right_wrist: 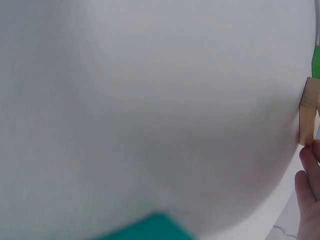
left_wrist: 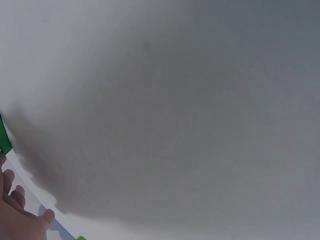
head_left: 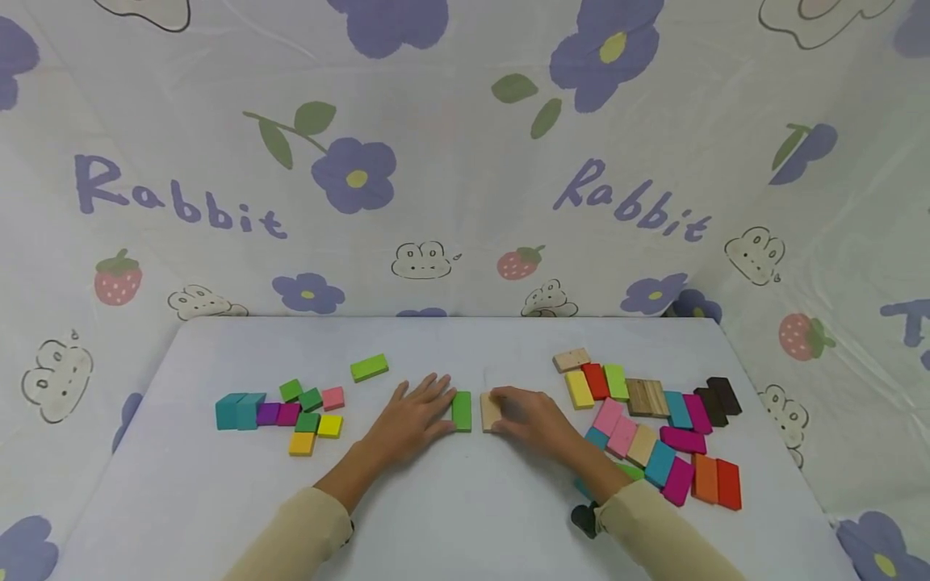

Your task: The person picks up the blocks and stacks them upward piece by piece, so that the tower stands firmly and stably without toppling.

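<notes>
My left hand lies with its fingers spread over the white table, thumb and index fingertips right at the left edge of a green block. In the left wrist view, a fingertip meets the end of that green block. Across a narrow gap to the right, a pale wooden block lies roughly parallel to it. Thumb and index finger of my right hand pinch this wooden block at its two ends. The right wrist view shows the wooden block at the far right, with fingers close by.
Small coloured cubes, such as a yellow one, sit at the left with teal blocks. A lime block lies behind the left hand. Many coloured blocks, among them a striped wooden one, spread at the right, partly under the right forearm.
</notes>
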{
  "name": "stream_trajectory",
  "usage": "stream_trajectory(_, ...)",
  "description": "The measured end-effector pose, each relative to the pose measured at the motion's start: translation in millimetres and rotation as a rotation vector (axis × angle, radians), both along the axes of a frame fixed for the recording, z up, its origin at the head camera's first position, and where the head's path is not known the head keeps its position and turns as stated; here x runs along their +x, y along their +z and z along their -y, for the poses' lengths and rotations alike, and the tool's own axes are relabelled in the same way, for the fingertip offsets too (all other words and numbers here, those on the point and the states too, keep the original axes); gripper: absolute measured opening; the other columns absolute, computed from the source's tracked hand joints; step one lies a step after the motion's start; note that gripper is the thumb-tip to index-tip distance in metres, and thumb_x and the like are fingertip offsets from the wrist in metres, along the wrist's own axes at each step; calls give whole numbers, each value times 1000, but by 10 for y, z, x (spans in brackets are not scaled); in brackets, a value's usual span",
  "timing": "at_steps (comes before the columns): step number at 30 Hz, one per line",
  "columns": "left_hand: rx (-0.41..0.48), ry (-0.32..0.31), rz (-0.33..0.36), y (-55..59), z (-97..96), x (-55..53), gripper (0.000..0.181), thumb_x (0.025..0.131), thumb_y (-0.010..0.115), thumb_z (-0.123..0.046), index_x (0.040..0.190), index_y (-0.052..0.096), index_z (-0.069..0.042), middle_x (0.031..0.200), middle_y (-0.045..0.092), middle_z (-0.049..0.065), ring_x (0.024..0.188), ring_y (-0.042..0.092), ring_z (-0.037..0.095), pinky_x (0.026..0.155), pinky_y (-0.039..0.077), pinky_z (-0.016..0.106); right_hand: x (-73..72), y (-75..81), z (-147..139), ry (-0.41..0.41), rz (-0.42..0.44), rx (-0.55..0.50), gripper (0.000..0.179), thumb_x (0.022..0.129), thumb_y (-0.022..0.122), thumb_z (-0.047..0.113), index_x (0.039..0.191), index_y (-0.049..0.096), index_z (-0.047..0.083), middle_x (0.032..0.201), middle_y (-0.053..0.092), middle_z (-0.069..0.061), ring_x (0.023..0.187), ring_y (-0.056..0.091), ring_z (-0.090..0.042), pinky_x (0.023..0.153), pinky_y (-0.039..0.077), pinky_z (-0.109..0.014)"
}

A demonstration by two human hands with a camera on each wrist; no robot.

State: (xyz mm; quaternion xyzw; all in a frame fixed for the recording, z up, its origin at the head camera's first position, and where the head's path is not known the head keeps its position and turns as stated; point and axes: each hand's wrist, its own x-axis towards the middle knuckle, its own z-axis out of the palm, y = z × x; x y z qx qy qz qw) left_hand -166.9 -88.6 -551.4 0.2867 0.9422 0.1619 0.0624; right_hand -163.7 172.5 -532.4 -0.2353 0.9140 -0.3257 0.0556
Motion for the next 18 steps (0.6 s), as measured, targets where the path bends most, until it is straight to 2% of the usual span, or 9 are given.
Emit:
stream_trajectory(6,13,-8,-12,20,-75,14,61,102,52,-46,153,41,-15,162,28,2,151,21,25,118,19,58,10,10,91,-5,-9,-5,54,84,81,18,132,61,4,131,65,-9,127,57,-27,105,45,-46)
stream_trajectory(18,16,-13,-38,6,-64,26,61,101,54,-46,151,44,-14,161,30,4,150,23,26,117,23,58,8,9,113,-19,13,7,56,83,82,19,134,60,5,133,64,-8,128,56,-26,106,44,-46)
